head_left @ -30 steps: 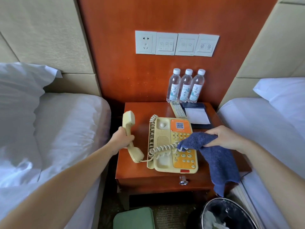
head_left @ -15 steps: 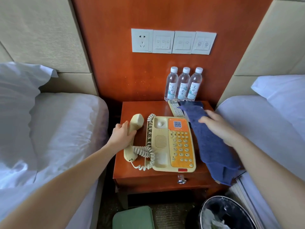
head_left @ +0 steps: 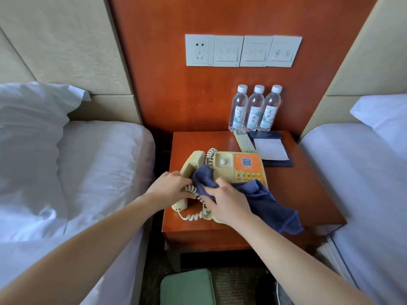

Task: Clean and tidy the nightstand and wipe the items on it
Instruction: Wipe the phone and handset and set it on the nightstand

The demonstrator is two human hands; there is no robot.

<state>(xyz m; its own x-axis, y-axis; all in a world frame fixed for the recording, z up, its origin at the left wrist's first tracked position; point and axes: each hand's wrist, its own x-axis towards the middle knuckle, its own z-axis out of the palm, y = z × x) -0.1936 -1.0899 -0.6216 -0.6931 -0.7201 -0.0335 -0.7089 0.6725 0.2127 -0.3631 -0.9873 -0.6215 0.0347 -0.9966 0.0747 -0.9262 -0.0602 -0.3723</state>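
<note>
Handset [head_left: 194, 160], smooth cream plastic: our left hand [head_left: 169, 186] is gripping it; our right hand [head_left: 228, 202] is clamping fuzzy blue cloth [head_left: 267, 202].

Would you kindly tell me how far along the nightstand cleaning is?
Looks done: three clear water bottles, pale remote and dark notepad folder sit tidily at the back; whether wiped, I cannot tell. In hand: left hand grips the cream telephone handset while right hand rubs it with the blue cloth. Probably left: phone base and wooden nightstand top.

One nightstand [head_left: 308, 194] holds three water bottles [head_left: 255, 111], one remote [head_left: 243, 142], one notepad [head_left: 272, 149], one telephone [head_left: 231, 164] and one blue cloth [head_left: 268, 205]. Four wall plates [head_left: 228, 51] and two beds [head_left: 99, 161] show.
</note>
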